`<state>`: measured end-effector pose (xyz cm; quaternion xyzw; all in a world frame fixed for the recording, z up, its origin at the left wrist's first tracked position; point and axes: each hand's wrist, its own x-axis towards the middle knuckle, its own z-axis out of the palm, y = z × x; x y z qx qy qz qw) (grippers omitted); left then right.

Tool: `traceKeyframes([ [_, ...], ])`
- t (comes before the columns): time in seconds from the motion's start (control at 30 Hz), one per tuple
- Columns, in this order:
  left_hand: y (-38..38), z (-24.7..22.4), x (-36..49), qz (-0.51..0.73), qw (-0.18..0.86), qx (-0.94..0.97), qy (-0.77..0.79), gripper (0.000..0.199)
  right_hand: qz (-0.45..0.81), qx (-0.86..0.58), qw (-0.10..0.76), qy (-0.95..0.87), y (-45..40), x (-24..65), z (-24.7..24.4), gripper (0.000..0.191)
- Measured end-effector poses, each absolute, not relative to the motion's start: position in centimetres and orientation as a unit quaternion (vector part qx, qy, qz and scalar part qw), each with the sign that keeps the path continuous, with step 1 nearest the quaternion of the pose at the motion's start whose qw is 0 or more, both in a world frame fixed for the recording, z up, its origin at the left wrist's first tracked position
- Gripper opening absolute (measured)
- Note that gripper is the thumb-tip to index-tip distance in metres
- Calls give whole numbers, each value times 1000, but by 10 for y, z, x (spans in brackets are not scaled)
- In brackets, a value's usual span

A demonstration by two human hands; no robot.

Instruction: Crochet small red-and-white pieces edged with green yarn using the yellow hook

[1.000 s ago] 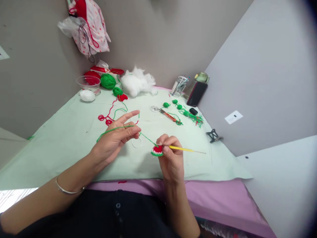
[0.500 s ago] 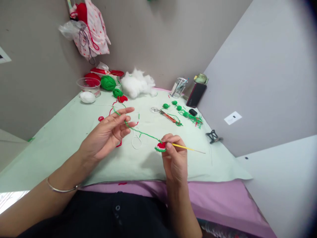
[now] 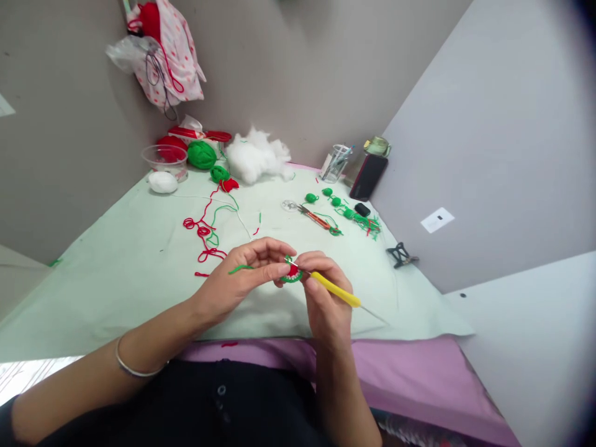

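Over the pale-green cloth-covered worktop (image 3: 139, 279), the left fingers (image 3: 284, 264) pinch the small red, white and green crocheted piece (image 3: 292, 274); the right fingers (image 3: 305, 270) grip the yellow-handled hook (image 3: 335, 290), its tip at the piece.

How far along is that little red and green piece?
The piece seems to have its red middle and white and green edging done. The left hand pinches it; the right hand holds the yellow hook, tip at the work. Green yarn runs over the left hand, so some stitching probably remains; how much, I can't tell.
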<state>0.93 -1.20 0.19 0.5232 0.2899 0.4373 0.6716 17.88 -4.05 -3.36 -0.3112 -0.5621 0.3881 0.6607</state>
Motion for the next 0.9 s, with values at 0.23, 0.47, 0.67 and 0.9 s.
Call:
traceKeyframes([
  [0.23,-11,-1,8,434,705,483,283,31,201,-369,637,-646,-48,183,-31,23],
  [0.47,-18,-3,10,421,709,494,277,28,166,-373,666,-624,-40,181,-33,22],
  [0.67,-22,0,12,458,674,502,289,25,329,-367,655,-573,-45,182,-27,13],
  [0.9,-10,3,0,441,414,724,332,26,348,-361,674,-542,-48,184,-29,11],
])
